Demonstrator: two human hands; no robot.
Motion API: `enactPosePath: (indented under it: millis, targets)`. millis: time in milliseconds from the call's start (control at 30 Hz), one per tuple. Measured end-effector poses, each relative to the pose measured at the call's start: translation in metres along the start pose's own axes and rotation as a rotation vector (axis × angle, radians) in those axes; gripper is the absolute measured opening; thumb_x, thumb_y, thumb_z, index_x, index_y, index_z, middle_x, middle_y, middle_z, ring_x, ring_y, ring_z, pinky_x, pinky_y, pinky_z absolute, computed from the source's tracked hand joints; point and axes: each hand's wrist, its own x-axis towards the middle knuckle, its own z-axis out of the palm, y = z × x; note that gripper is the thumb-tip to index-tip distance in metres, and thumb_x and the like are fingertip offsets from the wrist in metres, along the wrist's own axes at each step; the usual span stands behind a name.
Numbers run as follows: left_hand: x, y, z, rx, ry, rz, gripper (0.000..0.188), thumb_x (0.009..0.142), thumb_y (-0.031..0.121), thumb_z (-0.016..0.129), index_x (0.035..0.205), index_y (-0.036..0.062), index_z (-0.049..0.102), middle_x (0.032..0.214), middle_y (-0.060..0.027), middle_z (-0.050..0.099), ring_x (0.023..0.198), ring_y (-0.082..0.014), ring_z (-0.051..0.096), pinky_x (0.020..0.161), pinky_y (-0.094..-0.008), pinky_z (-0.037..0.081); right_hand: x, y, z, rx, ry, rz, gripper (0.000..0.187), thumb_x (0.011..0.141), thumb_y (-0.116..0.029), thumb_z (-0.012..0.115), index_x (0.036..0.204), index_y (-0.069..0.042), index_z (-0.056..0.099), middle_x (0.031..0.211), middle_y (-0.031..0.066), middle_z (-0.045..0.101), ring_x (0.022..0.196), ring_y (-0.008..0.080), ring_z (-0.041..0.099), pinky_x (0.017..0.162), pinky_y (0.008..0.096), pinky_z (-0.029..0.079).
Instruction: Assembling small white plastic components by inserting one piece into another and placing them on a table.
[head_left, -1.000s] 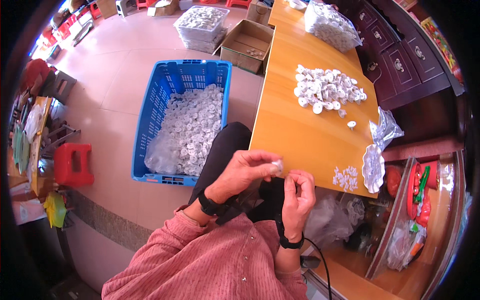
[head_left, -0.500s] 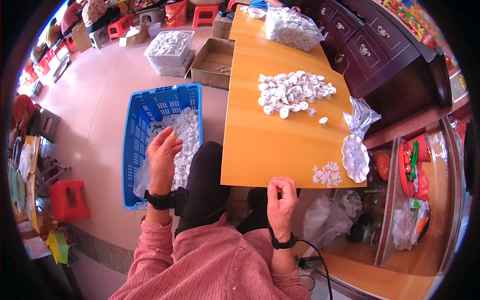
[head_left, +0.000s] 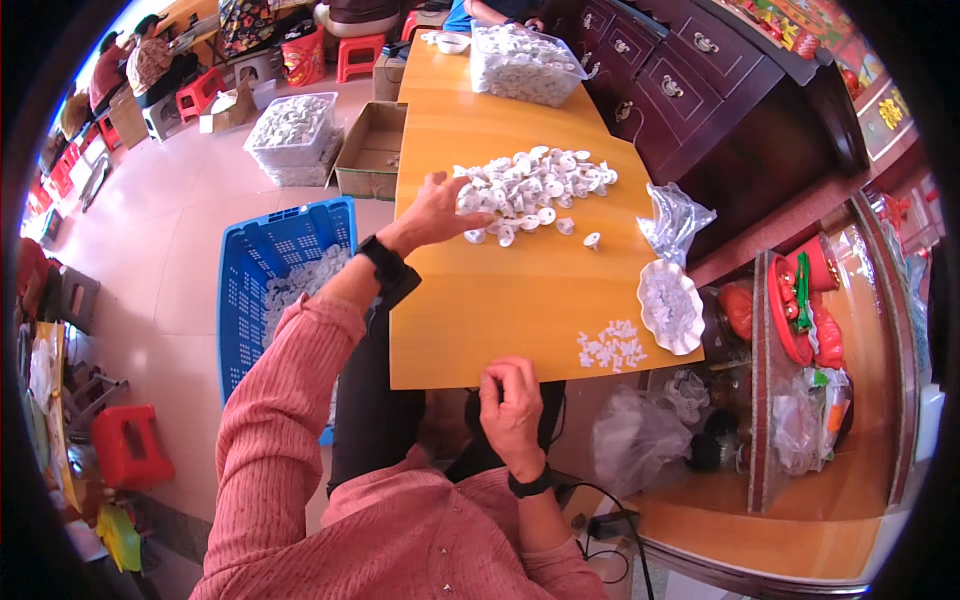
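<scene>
My left hand (head_left: 440, 212) reaches over the wooden table (head_left: 470, 320) to the near left side of a pile of small white disc-shaped plastic parts (head_left: 545, 180). Its fingers and thumb are spread at the pile's edge. Just off the table's front edge, my right hand (head_left: 512, 400) is closed, thumb against curled fingers; whatever they may hold is hidden. Small whitish pieces (head_left: 612, 345) lie scattered near the front right corner. Beside them stands a white scalloped dish (head_left: 684, 346) filled with similar pieces. A single white part (head_left: 592, 240) sits apart from the pile.
A blue basket (head_left: 235, 300) of white parts stands left of the table. Behind the dish lies a clear plastic bag (head_left: 672, 225). A clear tub (head_left: 525, 70) of parts occupies the far end, near another person's arm. A dark cabinet (head_left: 690, 110) borders the right side.
My left hand has swung from above the blue basket to the pile on the table. My right hand stays closed near the front edge. The whole view has shifted a little.
</scene>
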Motion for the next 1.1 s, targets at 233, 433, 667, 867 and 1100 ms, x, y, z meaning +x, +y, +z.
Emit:
enactPosePath:
  millis: [233,433,667,867,1100]
  targets:
    - [0.047,-0.001,0.027,0.089,-0.087,-0.093,0.095,0.077,0.065,0.076,0.154,0.0208,0.041,0.156,-0.0359,0.022,0.146,-0.0544,0.021,0.115,-0.0648,0.025,0.000,0.004,0.003,-0.043,0.017,-0.027,0.008,0.086,-0.004,0.068,0.090,-0.003,0.062,0.101,0.0119,0.063,0.096,0.0325,0.062,0.083,0.0421,0.050]
    - [0.055,0.001,0.040,0.173,-0.167,-0.120,0.082,0.075,0.069,0.072,0.146,0.0348,0.051,0.158,-0.0240,0.028,0.148,-0.0481,0.019,0.114,-0.0694,0.016,0.003,0.010,0.005,0.001,-0.006,0.044,0.009,0.084,-0.006,0.072,0.088,-0.005,0.064,0.098,0.0096,0.064,0.088,0.0287,0.066,0.078,0.0398,0.053]
    - [0.037,0.000,0.058,0.042,-0.145,0.156,0.051,0.076,0.054,0.076,0.123,0.0360,0.070,0.143,-0.0167,0.048,0.135,-0.0426,0.036,0.113,-0.0600,0.023,0.014,0.009,0.003,0.068,-0.028,0.117,0.009,0.084,-0.007,0.073,0.085,-0.006,0.064,0.093,0.0073,0.066,0.069,0.0242,0.068,0.060,0.0340,0.055]
    - [-0.001,0.029,0.063,0.076,-0.182,0.213,0.039,0.082,0.043,0.077,0.117,0.0291,0.069,0.139,-0.0172,0.050,0.133,-0.0435,0.040,0.114,-0.0564,0.027,0.015,0.016,0.004,0.017,-0.011,0.127,0.009,0.085,-0.007,0.073,0.085,-0.006,0.063,0.094,0.0076,0.065,0.074,0.0266,0.068,0.062,0.0366,0.054]
    - [-0.036,0.052,0.068,-0.005,-0.175,0.300,0.042,0.083,0.039,0.078,0.120,0.0221,0.067,0.137,-0.0201,0.049,0.130,-0.0459,0.040,0.112,-0.0571,0.031,0.018,0.020,0.003,0.013,0.030,0.137,0.010,0.085,-0.007,0.071,0.086,-0.006,0.062,0.092,0.0078,0.063,0.073,0.0281,0.065,0.062,0.0388,0.053]
